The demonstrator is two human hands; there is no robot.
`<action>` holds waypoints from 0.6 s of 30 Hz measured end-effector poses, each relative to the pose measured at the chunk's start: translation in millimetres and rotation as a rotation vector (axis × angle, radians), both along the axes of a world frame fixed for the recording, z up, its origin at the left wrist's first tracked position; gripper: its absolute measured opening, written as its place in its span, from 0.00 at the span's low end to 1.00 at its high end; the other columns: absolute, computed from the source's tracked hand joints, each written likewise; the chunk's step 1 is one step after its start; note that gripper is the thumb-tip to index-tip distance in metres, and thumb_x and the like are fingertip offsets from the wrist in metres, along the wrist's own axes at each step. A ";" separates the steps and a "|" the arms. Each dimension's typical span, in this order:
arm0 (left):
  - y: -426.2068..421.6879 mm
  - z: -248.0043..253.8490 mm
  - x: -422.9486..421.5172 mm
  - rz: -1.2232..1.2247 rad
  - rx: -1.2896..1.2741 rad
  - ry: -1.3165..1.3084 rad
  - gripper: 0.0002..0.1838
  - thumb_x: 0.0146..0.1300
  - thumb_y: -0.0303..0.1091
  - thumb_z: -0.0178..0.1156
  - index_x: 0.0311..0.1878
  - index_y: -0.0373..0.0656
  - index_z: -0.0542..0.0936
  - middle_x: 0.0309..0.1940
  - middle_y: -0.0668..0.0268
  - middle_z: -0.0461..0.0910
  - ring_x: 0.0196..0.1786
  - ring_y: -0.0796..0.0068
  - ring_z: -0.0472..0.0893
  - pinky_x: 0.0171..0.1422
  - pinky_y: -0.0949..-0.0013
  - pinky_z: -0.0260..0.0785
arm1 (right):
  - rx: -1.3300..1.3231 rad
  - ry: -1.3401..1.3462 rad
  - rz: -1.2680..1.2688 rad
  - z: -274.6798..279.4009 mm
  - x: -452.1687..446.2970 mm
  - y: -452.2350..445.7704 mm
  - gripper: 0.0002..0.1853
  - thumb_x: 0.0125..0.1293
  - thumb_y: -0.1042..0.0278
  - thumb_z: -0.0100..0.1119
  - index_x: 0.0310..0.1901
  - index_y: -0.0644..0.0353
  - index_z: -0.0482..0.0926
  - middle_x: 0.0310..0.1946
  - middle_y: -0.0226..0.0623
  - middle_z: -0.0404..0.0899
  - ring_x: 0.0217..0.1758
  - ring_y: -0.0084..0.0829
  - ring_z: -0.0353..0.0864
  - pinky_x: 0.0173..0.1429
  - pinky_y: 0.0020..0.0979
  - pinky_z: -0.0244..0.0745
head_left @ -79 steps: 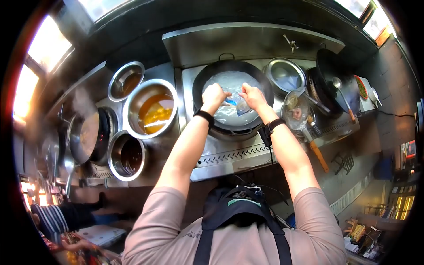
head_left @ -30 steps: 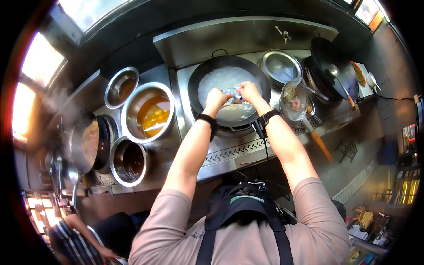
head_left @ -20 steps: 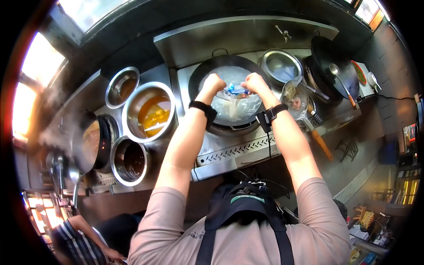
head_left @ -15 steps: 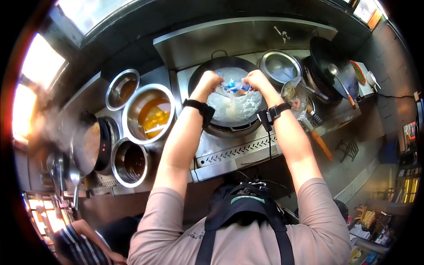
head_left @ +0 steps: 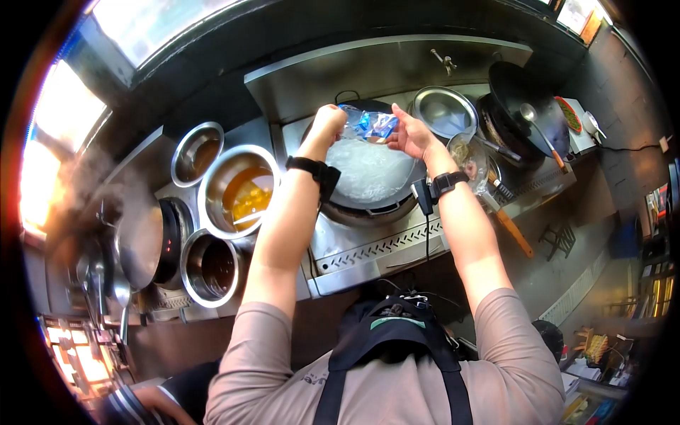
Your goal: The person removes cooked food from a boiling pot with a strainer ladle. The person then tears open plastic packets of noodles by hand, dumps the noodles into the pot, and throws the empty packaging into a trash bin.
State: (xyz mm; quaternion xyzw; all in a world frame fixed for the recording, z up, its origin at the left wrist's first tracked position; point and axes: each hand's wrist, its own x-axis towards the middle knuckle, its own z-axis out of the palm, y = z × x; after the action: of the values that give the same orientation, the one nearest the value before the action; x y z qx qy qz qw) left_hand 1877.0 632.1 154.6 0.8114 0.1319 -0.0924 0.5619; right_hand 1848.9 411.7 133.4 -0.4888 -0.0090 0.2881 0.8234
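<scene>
My left hand is closed on one end of a clear plastic bag with blue print. My right hand is at the bag's other end, thumb raised and fingers curled loosely against it. The crumpled bag stretches between both hands, above the far part of a large dark wok. Inside the wok lies a pale, glassy, lumpy mass; I cannot tell what it is. A black band with a small device circles each wrist.
Left of the wok stand a steel pot of yellow liquid, a smaller pot of dark liquid and a steaming pan. To the right are a steel bowl, a wooden-handled strainer and a ladle. A person's arm shows lower left.
Both hands have lifted the bag slightly away from the wok's middle. My right hand's pinch has loosened, with the thumb now raised. The pale mass has spread flatter. The other person's arm has shifted.
</scene>
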 end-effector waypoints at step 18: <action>-68.2 -41.7 -18.4 -0.049 0.165 -0.430 0.31 0.39 0.30 0.72 0.48 0.34 0.69 0.40 0.42 0.79 0.46 0.43 0.79 0.51 0.54 0.74 | 0.036 -0.157 -0.065 -76.2 3.6 10.9 0.18 0.66 0.68 0.57 0.57 0.57 0.71 0.52 0.37 0.76 0.56 0.33 0.76 0.62 0.36 0.70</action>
State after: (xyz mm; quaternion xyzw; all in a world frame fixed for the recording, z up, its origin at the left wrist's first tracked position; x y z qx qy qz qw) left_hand 1858.6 564.0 112.9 0.8585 -0.0037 0.0801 0.5066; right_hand 1852.5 422.6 57.2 -0.4950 -0.0626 0.2219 0.8378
